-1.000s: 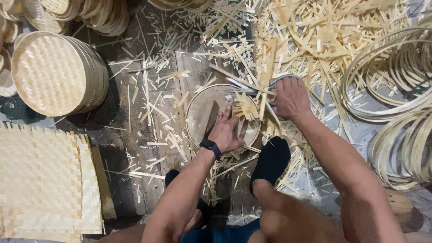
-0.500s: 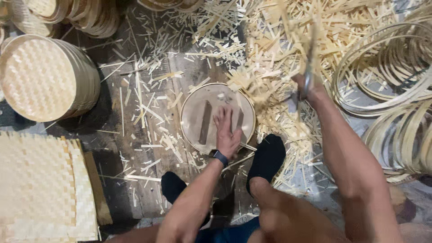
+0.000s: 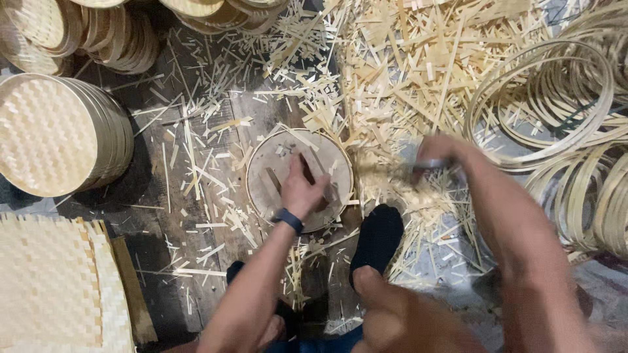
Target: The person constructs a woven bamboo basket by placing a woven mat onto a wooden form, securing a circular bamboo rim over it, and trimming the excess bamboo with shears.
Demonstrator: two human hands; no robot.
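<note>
Left hand (image 3: 302, 189): fingers spread, pressed flat on round pale woven bamboo disc (image 3: 275, 171).
Right hand (image 3: 439, 157): blurred, fisted around thin grey tool (image 3: 428, 165).
Around: splintery bamboo strip offcuts (image 3: 418, 72), stacked woven discs (image 3: 59, 134), bent bamboo hoops (image 3: 556, 111).

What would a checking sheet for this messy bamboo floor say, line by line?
Surface: dark wooden floor, littered with splinters.
Job's things: round woven disc lies flat by the black-socked foot; a blurred tool is in the other hand, kind unclear.
Clutter: heap of bamboo strips beyond the disc.
Hands: left hand presses flat on the disc, with a dark wristband; right hand is blurred, closed round the tool.
Cables: nothing seen.
Surroundings: stack of woven discs on the left, woven mat at lower left, bamboo hoops on the right.
</note>
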